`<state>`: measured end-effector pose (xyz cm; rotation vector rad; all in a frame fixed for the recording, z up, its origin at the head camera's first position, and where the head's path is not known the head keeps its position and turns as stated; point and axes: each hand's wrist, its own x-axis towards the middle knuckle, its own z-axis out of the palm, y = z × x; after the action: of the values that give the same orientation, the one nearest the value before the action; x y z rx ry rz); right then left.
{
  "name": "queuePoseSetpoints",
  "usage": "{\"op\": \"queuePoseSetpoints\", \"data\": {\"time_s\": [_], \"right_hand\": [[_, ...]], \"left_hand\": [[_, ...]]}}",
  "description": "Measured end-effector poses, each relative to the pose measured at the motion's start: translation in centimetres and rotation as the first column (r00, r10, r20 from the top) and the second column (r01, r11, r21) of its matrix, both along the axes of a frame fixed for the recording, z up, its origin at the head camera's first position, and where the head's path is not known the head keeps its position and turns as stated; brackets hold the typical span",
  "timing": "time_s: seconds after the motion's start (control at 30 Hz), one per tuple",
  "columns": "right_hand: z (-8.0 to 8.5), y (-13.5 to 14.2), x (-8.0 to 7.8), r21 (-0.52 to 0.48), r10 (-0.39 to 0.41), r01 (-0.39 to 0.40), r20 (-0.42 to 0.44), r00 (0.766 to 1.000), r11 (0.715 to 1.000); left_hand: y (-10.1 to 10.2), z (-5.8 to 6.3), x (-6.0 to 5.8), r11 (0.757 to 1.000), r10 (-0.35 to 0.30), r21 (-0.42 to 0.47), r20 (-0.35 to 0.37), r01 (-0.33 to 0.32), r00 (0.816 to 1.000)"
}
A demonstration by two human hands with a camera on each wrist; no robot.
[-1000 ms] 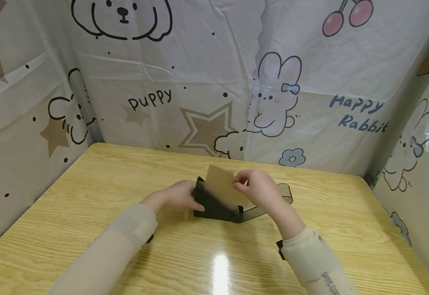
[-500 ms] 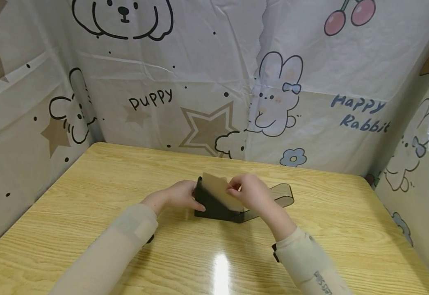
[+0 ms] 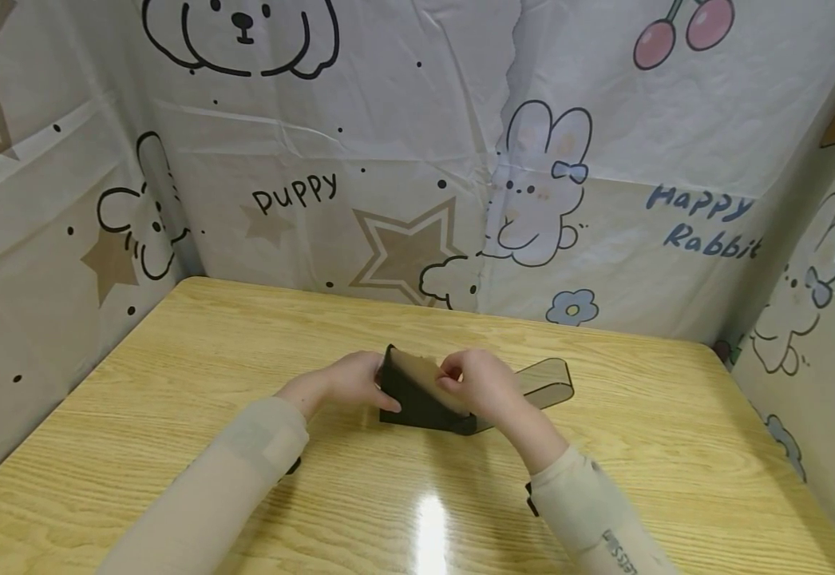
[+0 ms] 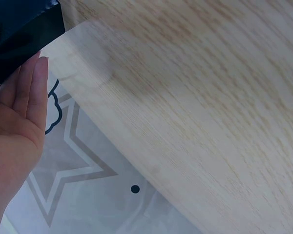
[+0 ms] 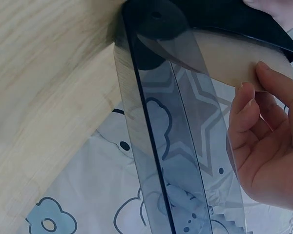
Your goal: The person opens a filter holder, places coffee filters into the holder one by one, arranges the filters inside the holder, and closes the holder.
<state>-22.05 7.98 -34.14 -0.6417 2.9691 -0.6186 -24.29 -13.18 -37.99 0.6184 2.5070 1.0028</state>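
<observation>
On the table, a black box (image 3: 421, 407) with a sloping open top has its smoky see-through lid (image 3: 552, 383) swung out to the right. Tan paper (image 5: 227, 58), resembling coffee filter papers, sits mostly inside, its upper edge showing along the slope. My left hand (image 3: 346, 383) grips the box's tall left end, thumb on the near side; the left wrist view shows its fingers (image 4: 31, 90) along the far side. With thumb and fingertips my right hand (image 3: 485, 387) pinches the paper's edge above the opening. The paper's lower part is hidden by the box walls.
The wooden table (image 3: 302, 495) spreads around the box, with a glare spot near the front. A printed cloth (image 3: 403, 144) hangs upright behind the table and along both sides. The lid reaches rightward behind my right forearm.
My right hand has lowered the tan paper down and slightly left into the black box, so much less of it sticks out. The left hand and box have stayed in place.
</observation>
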Motion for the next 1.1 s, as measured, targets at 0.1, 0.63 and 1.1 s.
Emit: {"op": "queuePoseSetpoints", "data": {"time_s": [0.1, 0.63, 1.1], "right_hand": [[-0.3, 0.0, 0.0, 0.016, -0.004, 0.004, -0.003, 1.000, 1.000], [0.0, 0.7, 0.4, -0.019, -0.045, 0.046, 0.006, 0.999, 0.999], [3.6, 9.7, 1.3, -0.126, -0.068, 0.063, -0.033, 0.997, 0.990]], "left_hand": [[0.0, 0.0, 0.0, 1.000, -0.002, 0.006, 0.002, 0.002, 1.000], [0.0, -0.2, 0.0, 1.000, -0.004, 0.001, -0.012, 0.004, 1.000], [0.0, 0.0, 0.3, 1.000, 0.000, -0.028, -0.030, -0.001, 1.000]]}}
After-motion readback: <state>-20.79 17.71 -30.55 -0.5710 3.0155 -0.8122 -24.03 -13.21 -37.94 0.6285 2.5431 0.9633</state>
